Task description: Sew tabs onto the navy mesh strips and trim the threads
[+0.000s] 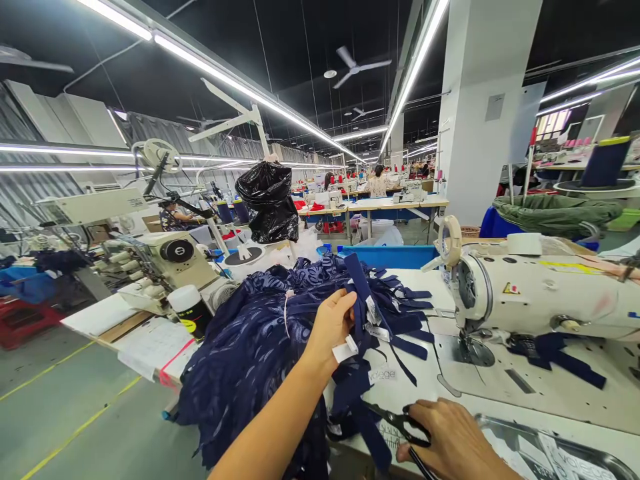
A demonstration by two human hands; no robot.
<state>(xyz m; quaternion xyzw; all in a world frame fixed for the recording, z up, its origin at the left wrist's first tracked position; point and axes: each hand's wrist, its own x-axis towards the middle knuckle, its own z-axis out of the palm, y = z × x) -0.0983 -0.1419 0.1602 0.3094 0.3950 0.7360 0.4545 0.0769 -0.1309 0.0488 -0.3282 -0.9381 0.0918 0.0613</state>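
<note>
My left hand (334, 323) is closed, thumb against fingers, on a navy fabric strap (358, 280) that stands up out of the bunch. White care labels (373, 310) hang among the straps, one of them below my left palm. My right hand (445, 433) grips black-handled scissors (404, 423), whose blades point left over the lower strap ends. A large heap of navy patterned lace garments (255, 353) spreads under my left forearm, with loose strap ends fanning right across the white tabletop. The garment part directly behind my left fingers is hidden.
A sewing machine (530, 287) stands at the right, with navy pieces (565, 353) on its bed. A metal tray (480, 420) holding labels lies at lower right. Another machine (175, 257) and a black-and-white spray can (190, 310) stand left. A black plastic bag (267, 200) hangs behind.
</note>
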